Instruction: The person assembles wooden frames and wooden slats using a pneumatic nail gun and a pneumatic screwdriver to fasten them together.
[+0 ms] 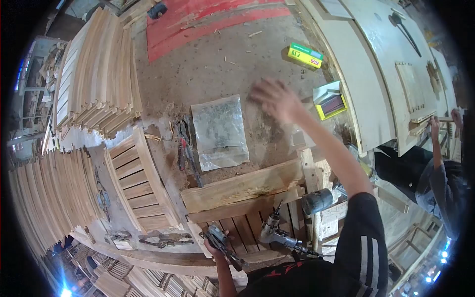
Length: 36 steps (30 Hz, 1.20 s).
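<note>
My right hand (275,100) is stretched out over the dusty workbench, blurred, fingers apart, holding nothing, near an open yellow box (330,102). My left hand (216,246) is low at the bench's near edge, closed around a dark hand tool (221,242). Right of that hand, a pneumatic drill (277,232) lies on a slatted wooden frame (247,222), and a thick plank (242,187) crosses the frame's top.
A clear plastic bag (219,131) and pliers (184,148) lie on the bench. A slatted panel (136,184) and stacks of slats (96,74) fill the left. A green-yellow box (305,55) sits farther out. Another person (435,173) works at the right by a pale board (386,64).
</note>
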Tool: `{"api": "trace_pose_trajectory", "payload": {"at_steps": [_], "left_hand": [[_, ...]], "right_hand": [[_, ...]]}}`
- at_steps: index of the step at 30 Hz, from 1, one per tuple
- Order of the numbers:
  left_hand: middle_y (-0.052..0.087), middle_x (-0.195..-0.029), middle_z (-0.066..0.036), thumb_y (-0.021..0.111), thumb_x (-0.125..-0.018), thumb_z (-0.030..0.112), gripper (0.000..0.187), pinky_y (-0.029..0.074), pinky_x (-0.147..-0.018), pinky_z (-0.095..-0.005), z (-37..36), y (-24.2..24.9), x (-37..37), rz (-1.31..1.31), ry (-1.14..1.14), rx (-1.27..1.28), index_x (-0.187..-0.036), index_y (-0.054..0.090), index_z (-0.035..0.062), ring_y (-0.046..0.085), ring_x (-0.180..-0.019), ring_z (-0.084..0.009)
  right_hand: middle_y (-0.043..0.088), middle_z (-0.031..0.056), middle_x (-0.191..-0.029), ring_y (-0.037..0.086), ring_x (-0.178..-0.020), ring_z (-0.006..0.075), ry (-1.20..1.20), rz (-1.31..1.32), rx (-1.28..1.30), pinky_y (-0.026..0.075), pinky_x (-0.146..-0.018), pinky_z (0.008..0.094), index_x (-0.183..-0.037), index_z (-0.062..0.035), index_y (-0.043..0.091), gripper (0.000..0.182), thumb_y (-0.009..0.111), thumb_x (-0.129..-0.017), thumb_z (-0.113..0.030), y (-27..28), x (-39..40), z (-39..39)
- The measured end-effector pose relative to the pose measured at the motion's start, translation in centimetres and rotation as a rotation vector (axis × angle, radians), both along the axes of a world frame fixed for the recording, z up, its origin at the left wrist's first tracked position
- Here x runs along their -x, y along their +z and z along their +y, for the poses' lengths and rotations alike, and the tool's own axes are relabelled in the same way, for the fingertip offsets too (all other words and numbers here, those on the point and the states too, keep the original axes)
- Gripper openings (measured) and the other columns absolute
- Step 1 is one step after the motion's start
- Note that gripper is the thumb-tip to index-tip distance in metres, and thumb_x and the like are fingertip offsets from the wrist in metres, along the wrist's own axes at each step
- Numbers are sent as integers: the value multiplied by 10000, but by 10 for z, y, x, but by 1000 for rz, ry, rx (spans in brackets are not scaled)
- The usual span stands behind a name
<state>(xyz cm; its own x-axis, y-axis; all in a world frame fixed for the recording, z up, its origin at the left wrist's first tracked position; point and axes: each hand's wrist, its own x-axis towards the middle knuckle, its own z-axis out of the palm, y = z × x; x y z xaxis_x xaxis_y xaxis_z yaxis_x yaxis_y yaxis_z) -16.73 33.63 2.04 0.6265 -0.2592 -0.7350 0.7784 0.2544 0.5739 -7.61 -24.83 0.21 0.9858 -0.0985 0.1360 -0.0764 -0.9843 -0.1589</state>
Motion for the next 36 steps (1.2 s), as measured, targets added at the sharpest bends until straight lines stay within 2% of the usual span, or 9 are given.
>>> {"api": "trace_pose_trajectory", "payload": {"at_steps": [5,7,10,15,22,27,32,34,36], "left_hand": [[658,-909,-164,346,-874,645,690,574,-579,-527,-10,1,-3,49,116,-57,-1165,546,52,675,-751,-398],[659,-912,-160,351,-874,641,686,571,-587,-542,-6,-4,-6,105,92,38,-1169,547,53,676,-755,-398],[654,-918,-176,346,-905,600,645,568,-527,-524,2,2,-8,254,88,277,-1190,544,56,673,-752,-413],[666,-934,-152,365,-905,629,637,563,-536,-497,-8,2,-9,89,122,137,-1191,555,93,678,-792,-378],[694,-905,-197,379,-879,660,640,438,-324,-301,-22,20,-8,175,92,-67,-1126,579,104,664,-614,-334],[698,-928,-191,391,-873,661,655,434,-327,-307,-22,18,-8,124,56,-45,-1107,583,80,668,-617,-316],[687,-971,-214,363,-894,623,642,444,-351,-295,-21,15,-9,107,39,-23,-1129,553,57,646,-578,-316],[688,-970,-213,357,-898,612,640,441,-359,-294,-22,23,-6,85,47,-54,-1135,549,49,643,-572,-310],[691,-968,-203,353,-898,602,634,440,-368,-302,-26,20,-7,56,47,-39,-1161,550,61,646,-571,-305]], "right_hand": [[357,119,-1494,356,-1359,326,-631,-238,74,286,-1115,462,-1417,-193,394,512,513,-924,-263,11,-28,-30],[388,159,-1452,380,-1331,344,-367,-140,-226,299,-1097,462,-1388,-130,418,500,531,-912,-237,19,-8,19],[364,170,-1476,345,-1361,337,525,-9,-204,247,-1139,488,-1391,-51,391,535,536,-920,-260,4,33,34],[537,168,-1296,503,-1199,351,-593,-277,231,401,-978,504,-1287,-87,495,428,575,-884,-204,5,8,-42],[667,179,-1001,640,-872,391,-608,-164,-463,512,-750,426,-1115,-37,620,284,615,-886,-205,140,172,94],[680,146,-829,660,-712,202,-1086,-78,-699,509,-628,333,-947,21,646,169,634,-869,-128,145,317,204],[661,173,-884,656,-798,321,-838,38,-979,519,-719,373,-974,15,625,222,685,-805,-115,162,313,279],[558,227,-1174,595,-1005,375,-520,258,-756,496,-840,464,-1187,-1,529,509,721,-764,-209,139,308,305],[544,243,-1169,594,-978,407,-470,458,-753,499,-839,474,-1296,-2,440,670,733,-740,-236,136,289,329]]}}
